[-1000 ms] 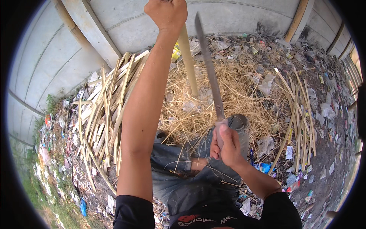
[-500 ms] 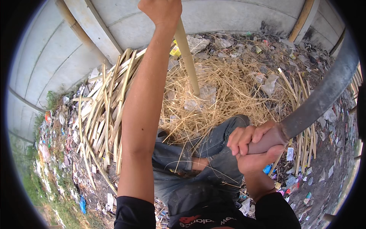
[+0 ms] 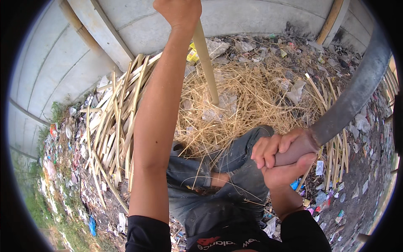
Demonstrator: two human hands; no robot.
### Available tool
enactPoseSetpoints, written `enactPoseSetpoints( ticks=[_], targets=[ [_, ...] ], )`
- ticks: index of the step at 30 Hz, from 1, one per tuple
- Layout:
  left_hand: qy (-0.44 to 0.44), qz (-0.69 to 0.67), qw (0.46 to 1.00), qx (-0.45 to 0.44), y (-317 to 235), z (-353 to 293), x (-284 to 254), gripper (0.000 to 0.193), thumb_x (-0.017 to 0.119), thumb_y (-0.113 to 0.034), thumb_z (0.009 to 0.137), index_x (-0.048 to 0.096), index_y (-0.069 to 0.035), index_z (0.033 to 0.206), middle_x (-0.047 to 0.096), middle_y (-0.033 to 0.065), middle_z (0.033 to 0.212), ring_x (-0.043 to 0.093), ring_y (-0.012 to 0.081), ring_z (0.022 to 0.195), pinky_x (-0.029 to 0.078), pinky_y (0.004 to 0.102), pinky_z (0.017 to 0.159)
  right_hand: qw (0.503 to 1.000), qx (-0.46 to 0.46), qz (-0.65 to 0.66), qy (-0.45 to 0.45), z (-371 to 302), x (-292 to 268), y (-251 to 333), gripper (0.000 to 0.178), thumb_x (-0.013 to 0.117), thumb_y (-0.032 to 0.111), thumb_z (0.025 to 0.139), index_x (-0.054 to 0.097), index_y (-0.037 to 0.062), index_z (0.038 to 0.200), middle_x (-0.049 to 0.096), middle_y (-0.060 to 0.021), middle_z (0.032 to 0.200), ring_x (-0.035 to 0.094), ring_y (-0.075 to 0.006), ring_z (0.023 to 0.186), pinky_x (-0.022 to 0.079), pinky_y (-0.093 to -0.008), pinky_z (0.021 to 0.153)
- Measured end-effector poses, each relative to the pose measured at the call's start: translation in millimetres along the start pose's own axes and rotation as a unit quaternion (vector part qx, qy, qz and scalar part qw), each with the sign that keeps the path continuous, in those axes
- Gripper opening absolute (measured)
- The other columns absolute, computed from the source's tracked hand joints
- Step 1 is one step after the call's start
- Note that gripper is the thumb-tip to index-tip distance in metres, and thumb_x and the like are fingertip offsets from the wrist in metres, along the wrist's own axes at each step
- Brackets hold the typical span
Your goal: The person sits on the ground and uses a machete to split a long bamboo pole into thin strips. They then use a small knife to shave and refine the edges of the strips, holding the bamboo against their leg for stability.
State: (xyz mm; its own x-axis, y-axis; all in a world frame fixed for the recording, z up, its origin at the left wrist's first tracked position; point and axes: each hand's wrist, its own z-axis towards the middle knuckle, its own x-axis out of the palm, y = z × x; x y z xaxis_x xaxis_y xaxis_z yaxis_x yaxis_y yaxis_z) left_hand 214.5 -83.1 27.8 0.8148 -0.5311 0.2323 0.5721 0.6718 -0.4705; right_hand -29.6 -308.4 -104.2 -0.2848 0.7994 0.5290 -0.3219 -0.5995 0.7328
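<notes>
At the top edge, my left hand (image 3: 179, 11) is closed around the upper part of a pale bamboo strip (image 3: 206, 63). The strip leans slightly, and its lower end meets the straw pile in front of my legs. My right hand (image 3: 285, 157) wraps round the handle of a large curved machete (image 3: 352, 101). Its broad dark blade rises to the upper right, apart from the bamboo, with its far end near the picture's rim. The upper end of the strip is hidden behind my left hand or out of view.
Split bamboo strips (image 3: 111, 122) lie heaped at the left, and more strips (image 3: 336, 155) lie at the right. Thin shavings (image 3: 252, 90) cover the ground before my crossed legs (image 3: 235, 168). Litter surrounds everything; a concrete panel wall (image 3: 252, 19) stands behind.
The machete blade has swung slightly up and left at its far end. My right hand has shifted a little to the right. My left hand and the bamboo strip are almost still.
</notes>
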Motion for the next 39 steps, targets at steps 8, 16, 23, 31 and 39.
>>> enactPoseSetpoints(
  ticks=[8, 16, 23, 31, 39],
  targets=[
    [-0.011, 0.002, 1.0, 0.026, 3.5, 2.9, 0.4, 0.052, 0.068, -0.042, 0.102, 0.061, 0.003, 0.079, 0.05, 0.0138, 0.059, 0.044, 0.0192, 0.057, 0.042, 0.0404, 0.055, 0.88, 0.461, -0.033, -0.112, -10.5, -52.5, -33.5, 0.06, 0.049, 0.07, 0.101, 0.047, 0.0104, 0.094, 0.04, 0.0018, 0.056, 0.043, -0.013, 0.042, 0.044, -0.0351, 0.047],
    [-0.005, 0.05, 0.998, 0.027, 17.2, 2.1, -4.1, 0.052, 0.068, -0.041, 0.102, 0.059, 0.003, 0.076, 0.049, 0.0127, 0.058, 0.045, 0.018, 0.057, 0.04, 0.041, 0.054, 0.996, -0.067, -0.028, 0.044, 1.2, -13.5, -11.6, 0.066, 0.037, 0.08, 0.099, 0.039, 0.0132, 0.097, 0.044, -0.0013, 0.056, 0.045, -0.0135, 0.042, 0.044, -0.0331, 0.046],
    [0.0, -0.009, 1.0, 0.008, 3.8, 4.5, -10.1, 0.048, 0.065, -0.04, 0.104, 0.063, 0.001, 0.08, 0.048, 0.0058, 0.059, 0.045, 0.0152, 0.056, 0.039, 0.0381, 0.053, 0.84, 0.532, -0.07, -0.085, -46.5, -60.0, -95.4, 0.065, 0.052, 0.069, 0.102, 0.05, 0.0053, 0.088, 0.045, 0.0, 0.057, 0.047, -0.0127, 0.042, 0.043, -0.0324, 0.043],
    [0.005, -0.006, 1.0, -0.005, 17.4, 2.1, -13.1, 0.048, 0.064, -0.043, 0.105, 0.061, -0.004, 0.077, 0.046, -0.0002, 0.057, 0.042, 0.0104, 0.054, 0.035, 0.0336, 0.049, 0.997, -0.008, -0.041, 0.064, 5.4, -11.2, -49.3, 0.043, 0.045, 0.037, 0.111, 0.053, 0.003, 0.087, 0.051, -0.0001, 0.061, 0.049, -0.0055, 0.051, 0.038, -0.023, 0.046],
    [0.044, -0.028, 0.998, -0.039, 5.6, -4.0, -25.6, 0.056, 0.063, -0.056, 0.102, 0.056, -0.007, 0.075, 0.054, 0.0019, 0.053, 0.058, 0.012, 0.052, 0.049, 0.0295, 0.053, 0.789, 0.588, -0.051, -0.17, -53.0, -78.1, -152.9, 0.061, 0.057, 0.065, 0.101, 0.051, 0.0084, 0.08, 0.047, 0.0001, 0.06, 0.047, -0.0112, 0.045, 0.043, -0.0301, 0.044]
  ],
)
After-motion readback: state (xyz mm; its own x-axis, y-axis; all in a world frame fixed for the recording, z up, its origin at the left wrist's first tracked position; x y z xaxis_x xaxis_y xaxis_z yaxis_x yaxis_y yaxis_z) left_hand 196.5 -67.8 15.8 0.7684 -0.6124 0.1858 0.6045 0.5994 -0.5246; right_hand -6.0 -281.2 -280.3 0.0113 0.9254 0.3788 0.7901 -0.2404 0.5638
